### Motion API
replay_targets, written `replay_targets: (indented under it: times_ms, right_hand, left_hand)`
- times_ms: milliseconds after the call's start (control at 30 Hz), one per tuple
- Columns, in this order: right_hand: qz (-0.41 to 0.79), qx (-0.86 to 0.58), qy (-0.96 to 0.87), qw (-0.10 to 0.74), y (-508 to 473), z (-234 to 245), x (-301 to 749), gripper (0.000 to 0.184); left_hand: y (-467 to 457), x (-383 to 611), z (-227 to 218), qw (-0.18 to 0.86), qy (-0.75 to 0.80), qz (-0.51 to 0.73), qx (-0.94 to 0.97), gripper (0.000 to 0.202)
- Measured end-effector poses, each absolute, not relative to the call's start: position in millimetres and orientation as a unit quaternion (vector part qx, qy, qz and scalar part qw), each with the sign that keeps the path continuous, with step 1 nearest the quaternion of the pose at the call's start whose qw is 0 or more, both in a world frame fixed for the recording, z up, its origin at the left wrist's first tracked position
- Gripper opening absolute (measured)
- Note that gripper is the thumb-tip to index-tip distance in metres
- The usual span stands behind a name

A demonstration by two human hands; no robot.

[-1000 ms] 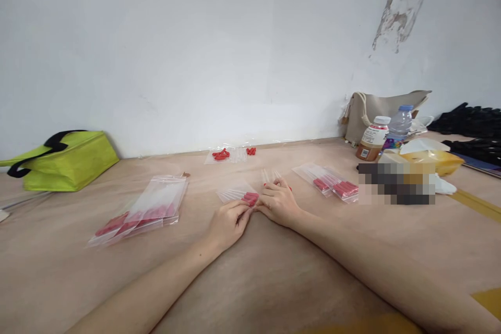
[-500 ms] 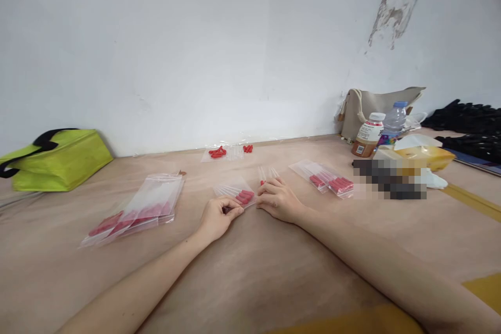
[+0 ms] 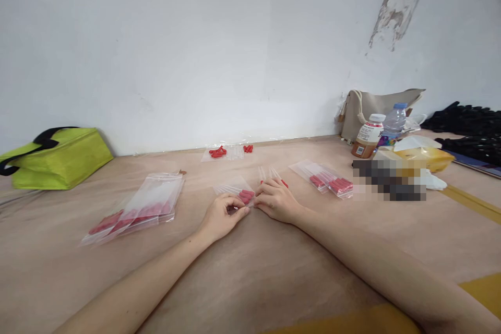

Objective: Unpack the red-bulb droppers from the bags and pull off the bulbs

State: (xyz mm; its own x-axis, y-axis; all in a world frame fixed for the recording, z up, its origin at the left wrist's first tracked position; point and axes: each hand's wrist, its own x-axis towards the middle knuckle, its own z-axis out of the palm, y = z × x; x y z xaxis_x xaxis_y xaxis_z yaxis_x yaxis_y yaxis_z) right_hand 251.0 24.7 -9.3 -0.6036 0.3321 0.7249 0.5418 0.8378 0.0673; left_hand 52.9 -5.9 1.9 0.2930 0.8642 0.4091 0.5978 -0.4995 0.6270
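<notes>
My left hand (image 3: 222,215) rests on the tan table (image 3: 250,271) with its fingers curled on the near end of a small clear bag of red-capped tubes (image 3: 237,191). My right hand (image 3: 276,200) lies just to the right of it, fingers bent and pressing down on a few loose clear tubes with red caps (image 3: 271,176). The two hands almost touch at the fingertips.
A stack of filled clear bags (image 3: 138,206) lies to the left, another (image 3: 324,179) to the right. Loose red caps on plastic (image 3: 224,152) sit near the wall. A green bag (image 3: 55,158) is far left; bottles (image 3: 368,135), a beige bag (image 3: 376,109) and a tissue box (image 3: 422,157) stand right.
My left hand has shifted slightly forward on the small bag's near end. My right hand has stayed on the loose tubes.
</notes>
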Motion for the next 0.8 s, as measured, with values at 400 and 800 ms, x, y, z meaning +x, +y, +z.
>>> replay_targets:
  times_ms: [400, 800]
  right_hand:
    - [-0.160, -0.231, -0.897, 0.342, 23.6, -9.4, 249.1, 0.017]
    - [-0.139, -0.244, -0.899, 0.335, 14.4, -4.7, 232.5, 0.017]
  left_hand:
    - [-4.1, 66.6, 2.8, 0.064, 0.370, 0.358, 0.855, 0.017]
    - [-3.8, 64.9, 0.8, 0.084, 0.467, 0.368, 0.800, 0.016]
